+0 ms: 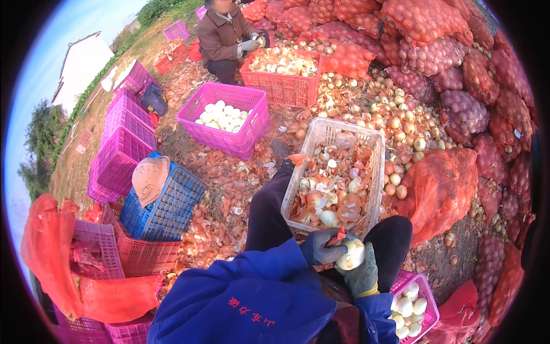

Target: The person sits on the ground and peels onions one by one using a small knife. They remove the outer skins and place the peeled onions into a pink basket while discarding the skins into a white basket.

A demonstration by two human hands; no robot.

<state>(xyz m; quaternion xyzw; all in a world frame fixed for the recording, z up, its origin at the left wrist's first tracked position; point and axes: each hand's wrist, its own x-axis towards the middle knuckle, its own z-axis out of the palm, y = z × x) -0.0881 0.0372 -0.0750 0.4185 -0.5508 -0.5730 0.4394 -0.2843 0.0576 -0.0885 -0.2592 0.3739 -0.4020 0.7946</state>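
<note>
My gloved left hand (321, 247) has a small red object (340, 234) in its fingers, whether a tool handle or skin I cannot tell. Its thumb touches a mostly peeled white onion (351, 254), which my gloved right hand (362, 271) grips from the right and below. Both hands are over my lap, just in front of a whitish plastic crate (292, 195) between my legs. Loose onion skins (348, 206) and a pale onion (328, 218) lie in that crate. By my right sleeve stands a pink crate (431, 296) with several peeled onions (404, 307).
A pink crate (253, 139) of peeled onions stands ahead. Beyond it, a person (225, 32) sits by a red crate (279, 88) of skins. Mesh onion sacks (429, 21) and loose onions (395, 122) fill the right. Left are stacked crates (124, 146) and a hat (150, 178).
</note>
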